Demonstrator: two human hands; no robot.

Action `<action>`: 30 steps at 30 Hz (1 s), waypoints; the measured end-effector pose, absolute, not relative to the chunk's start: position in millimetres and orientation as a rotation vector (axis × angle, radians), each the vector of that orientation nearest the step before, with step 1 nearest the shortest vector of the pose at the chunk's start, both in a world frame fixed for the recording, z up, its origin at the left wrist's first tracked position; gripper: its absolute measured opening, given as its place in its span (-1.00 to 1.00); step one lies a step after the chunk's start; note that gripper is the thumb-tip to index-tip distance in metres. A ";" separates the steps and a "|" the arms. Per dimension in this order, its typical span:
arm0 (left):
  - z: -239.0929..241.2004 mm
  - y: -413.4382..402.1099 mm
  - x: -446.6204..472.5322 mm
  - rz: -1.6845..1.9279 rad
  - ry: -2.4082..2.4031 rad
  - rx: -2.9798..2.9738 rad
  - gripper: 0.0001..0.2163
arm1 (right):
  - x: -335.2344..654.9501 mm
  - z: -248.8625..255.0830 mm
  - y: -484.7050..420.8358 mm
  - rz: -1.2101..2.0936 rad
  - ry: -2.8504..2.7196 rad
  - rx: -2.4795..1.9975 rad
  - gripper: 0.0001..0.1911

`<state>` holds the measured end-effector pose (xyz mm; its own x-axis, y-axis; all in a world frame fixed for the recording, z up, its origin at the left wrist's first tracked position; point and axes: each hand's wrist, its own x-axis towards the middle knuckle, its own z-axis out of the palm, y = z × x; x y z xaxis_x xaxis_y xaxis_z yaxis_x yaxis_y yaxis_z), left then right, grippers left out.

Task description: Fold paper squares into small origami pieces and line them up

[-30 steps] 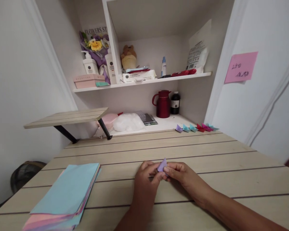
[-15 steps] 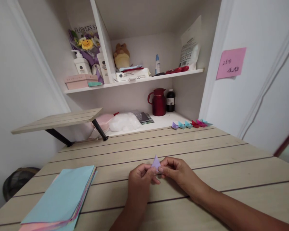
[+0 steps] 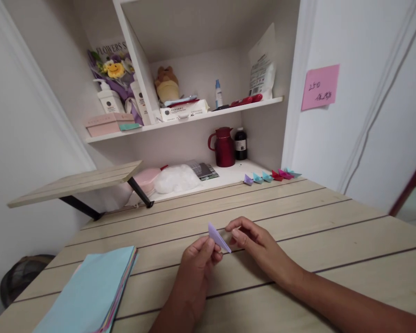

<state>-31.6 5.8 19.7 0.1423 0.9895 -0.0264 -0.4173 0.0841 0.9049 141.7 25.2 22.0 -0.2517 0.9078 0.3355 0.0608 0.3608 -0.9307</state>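
Note:
A small purple folded paper (image 3: 219,238), roughly triangular, is pinched between the thumb and fingers of my left hand (image 3: 198,259) above the table. Its long edge slants down to the right. Just to the right of the paper, my right hand (image 3: 254,240) holds nothing; its thumb and fingers are curved and apart, with a small gap to the paper. At the far edge of the table stands a row of small folded paper boats (image 3: 266,176) in purple, light blue, red and pink.
A stack of coloured paper (image 3: 90,286), light blue on top, lies at the left of the wooden table (image 3: 319,249). A small raised stand (image 3: 79,182) is behind it. Further back are a plastic bag (image 3: 176,179), a red jug (image 3: 225,148) and a dark bottle (image 3: 241,144).
My right hand has let go of the purple paper and moved slightly away from it. In my left hand the paper has turned, its long edge now slanting down to the right. The view has shifted slightly.

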 end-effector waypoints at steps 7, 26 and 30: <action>22.8 3.9 -33.4 1.140 0.701 0.953 -0.80 | 142.7 30.6 19.7 1.130 -1.694 -0.732 -0.64; 21.4 2.3 -36.0 1.057 0.775 1.090 -0.76 | 142.3 36.6 19.3 1.311 -1.694 -0.682 -0.73; 15.5 5.7 -34.9 1.083 0.872 1.200 -0.81 | 139.9 26.3 20.8 1.234 -1.629 -0.876 -0.70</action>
